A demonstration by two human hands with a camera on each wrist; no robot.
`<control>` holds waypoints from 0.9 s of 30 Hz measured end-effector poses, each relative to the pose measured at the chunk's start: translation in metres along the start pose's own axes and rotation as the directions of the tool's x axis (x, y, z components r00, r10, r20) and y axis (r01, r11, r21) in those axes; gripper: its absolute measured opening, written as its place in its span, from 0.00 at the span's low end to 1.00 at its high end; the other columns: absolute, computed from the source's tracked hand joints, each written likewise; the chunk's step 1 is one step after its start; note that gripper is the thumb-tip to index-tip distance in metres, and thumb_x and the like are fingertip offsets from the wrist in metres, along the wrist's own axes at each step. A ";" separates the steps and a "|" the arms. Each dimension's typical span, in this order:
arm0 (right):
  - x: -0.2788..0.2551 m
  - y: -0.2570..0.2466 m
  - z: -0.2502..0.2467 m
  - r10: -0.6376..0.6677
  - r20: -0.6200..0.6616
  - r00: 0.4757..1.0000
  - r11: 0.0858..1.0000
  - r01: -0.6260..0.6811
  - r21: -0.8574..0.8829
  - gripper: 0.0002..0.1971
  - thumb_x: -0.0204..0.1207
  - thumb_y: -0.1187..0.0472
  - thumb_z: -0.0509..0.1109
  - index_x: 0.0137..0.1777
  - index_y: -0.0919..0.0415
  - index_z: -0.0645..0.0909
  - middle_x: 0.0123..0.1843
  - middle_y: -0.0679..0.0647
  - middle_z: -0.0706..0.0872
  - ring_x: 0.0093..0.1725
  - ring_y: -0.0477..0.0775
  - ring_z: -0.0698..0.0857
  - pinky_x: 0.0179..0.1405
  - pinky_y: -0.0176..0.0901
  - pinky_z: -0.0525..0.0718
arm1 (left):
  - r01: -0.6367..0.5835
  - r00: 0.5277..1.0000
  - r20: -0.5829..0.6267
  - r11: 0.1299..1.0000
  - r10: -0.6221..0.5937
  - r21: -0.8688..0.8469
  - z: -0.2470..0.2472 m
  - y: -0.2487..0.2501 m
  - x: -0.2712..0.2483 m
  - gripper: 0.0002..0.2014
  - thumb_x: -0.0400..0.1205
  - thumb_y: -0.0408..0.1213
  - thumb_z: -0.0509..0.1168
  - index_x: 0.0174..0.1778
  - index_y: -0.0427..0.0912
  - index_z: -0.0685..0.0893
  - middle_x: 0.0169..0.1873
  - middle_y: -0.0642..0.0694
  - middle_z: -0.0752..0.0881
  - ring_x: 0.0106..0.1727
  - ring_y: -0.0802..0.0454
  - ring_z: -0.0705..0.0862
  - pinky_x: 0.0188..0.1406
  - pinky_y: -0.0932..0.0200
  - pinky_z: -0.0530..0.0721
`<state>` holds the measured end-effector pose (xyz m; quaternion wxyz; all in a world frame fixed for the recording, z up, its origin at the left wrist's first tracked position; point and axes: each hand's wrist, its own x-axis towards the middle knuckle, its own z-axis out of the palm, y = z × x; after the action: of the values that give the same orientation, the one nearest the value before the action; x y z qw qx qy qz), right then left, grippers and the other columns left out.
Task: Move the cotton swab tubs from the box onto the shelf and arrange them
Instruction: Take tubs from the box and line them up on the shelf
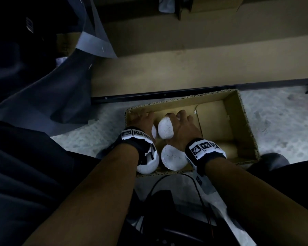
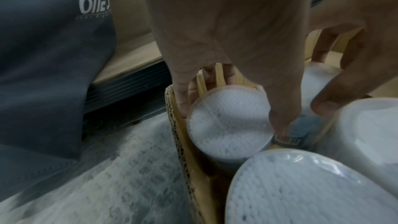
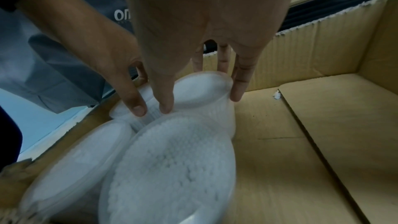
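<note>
Both hands reach into an open brown cardboard box (image 1: 242,121) on the floor, at six o'clock from the tan shelf board (image 1: 185,71). The left hand (image 1: 142,119) curls around a round clear tub of white cotton swabs (image 2: 228,123); the right hand (image 1: 181,126) clamps another tub (image 1: 165,128). Two more tubs sit nearer. Best to grip each wall firmly and lift straight up, clear of its neighbours.

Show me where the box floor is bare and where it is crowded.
Bare: the cardboard box's right half, between the tubs and its right wall. Crowded: the left end, where four cotton swab tubs cluster and the left hand and right hand each grip one.
</note>
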<state>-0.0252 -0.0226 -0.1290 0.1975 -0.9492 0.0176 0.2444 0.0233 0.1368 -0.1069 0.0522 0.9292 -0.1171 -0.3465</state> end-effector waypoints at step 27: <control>-0.028 -0.019 -0.095 0.027 -0.001 1.000 0.994 -0.027 -0.104 0.48 0.59 0.40 0.79 0.79 0.47 0.61 0.74 0.58 0.60 0.71 0.69 0.68 0.64 0.61 0.79 | -0.023 0.991 -0.131 0.999 0.028 0.043 -0.080 0.035 -0.052 0.39 0.60 0.53 0.80 0.62 0.45 0.70 0.62 0.44 0.71 0.66 0.38 0.73 0.53 0.47 0.81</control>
<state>-0.0044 -0.0434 -0.0325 0.1444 -0.9578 0.0179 0.2478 0.0313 0.1176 -0.0073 0.0451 0.9494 -0.1323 -0.2812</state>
